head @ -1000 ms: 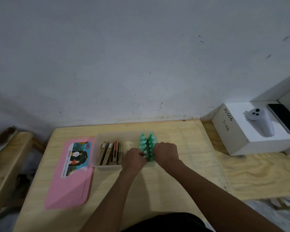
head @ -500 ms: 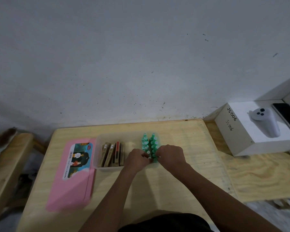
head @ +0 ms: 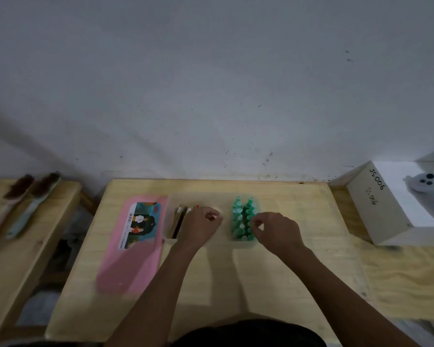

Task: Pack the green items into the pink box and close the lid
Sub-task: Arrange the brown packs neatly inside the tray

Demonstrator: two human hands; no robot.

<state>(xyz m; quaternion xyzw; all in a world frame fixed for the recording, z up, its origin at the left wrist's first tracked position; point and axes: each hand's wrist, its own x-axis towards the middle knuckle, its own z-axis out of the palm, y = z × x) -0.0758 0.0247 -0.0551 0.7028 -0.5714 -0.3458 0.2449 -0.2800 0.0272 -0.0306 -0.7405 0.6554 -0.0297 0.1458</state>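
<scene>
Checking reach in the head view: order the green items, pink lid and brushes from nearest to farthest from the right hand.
1. green items, just left of the right hand.
2. pink lid, farther left, lying flat.
3. brushes, far left.

On the pale wooden table [head: 211,284], the flat pink plastic lid [head: 133,261] lies left, right against the clear plastic box [head: 246,244]. Inside it, brown card packets [head: 178,221] stand at the left end and green plastic bottles [head: 242,219] in two rows at the right. Off right, a white cardboard box [head: 376,211] carries a grey handheld controller [head: 426,194].
</scene>
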